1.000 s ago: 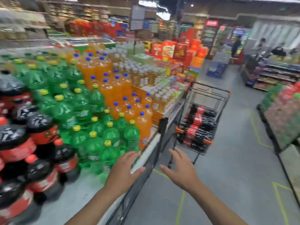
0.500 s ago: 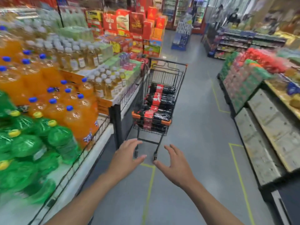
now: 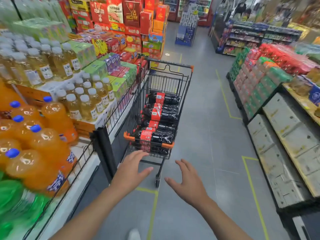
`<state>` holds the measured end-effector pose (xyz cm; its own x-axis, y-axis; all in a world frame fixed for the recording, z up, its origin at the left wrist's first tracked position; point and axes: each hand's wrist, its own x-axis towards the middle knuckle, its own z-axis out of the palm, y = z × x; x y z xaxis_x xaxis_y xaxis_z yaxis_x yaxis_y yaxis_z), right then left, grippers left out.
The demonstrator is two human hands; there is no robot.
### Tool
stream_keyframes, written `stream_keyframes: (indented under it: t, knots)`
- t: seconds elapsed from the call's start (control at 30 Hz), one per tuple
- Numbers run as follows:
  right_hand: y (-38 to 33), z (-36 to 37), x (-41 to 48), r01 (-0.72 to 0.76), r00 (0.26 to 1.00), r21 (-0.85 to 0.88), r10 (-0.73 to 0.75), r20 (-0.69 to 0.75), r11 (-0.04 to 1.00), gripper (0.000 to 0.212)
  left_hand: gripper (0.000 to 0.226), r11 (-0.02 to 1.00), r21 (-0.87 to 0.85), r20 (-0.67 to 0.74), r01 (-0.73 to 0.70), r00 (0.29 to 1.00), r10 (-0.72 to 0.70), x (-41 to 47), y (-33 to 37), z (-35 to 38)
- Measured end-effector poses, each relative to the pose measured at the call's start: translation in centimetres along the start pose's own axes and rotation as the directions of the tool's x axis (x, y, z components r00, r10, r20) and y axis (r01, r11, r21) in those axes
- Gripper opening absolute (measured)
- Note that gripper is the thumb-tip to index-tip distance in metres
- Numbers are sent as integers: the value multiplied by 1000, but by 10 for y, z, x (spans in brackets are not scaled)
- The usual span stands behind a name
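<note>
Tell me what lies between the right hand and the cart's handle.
Only bare grey floor, in the head view: the right hand hovers short of the cart handle without touching it.

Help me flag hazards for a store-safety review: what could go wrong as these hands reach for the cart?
The left hand and right hand are open, gripping nothing; a clumsy touch might roll the cart away. It sits close beside the display's wire rail, so a push could scrape it. The piled cola bottles may shift.

Left hand [image 3: 130, 172] and right hand [image 3: 188, 183] hover behind cart [image 3: 170, 63] of cola bottles [image 3: 161, 135].
</note>
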<state>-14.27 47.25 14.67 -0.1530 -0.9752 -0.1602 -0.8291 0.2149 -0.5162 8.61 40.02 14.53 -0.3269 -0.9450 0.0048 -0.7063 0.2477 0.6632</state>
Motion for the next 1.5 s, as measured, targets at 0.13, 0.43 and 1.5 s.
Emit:
stream_keyframes:
  t: [0.13,0.43,1.5]
  knots:
    - [0,-5,63,-32,999,5,32,5,999,76,56,1000,9,53,9,999,-10,67,-19,1]
    - [14,-19,206,-53,997,1,53,51,999,80,55,999,15,150,50,987,-52,202,-42,21]
    - [59,14,626,108,867,-185,-1,498,977,80,54,510,-359,359,782,620,-698,557,-130,111]
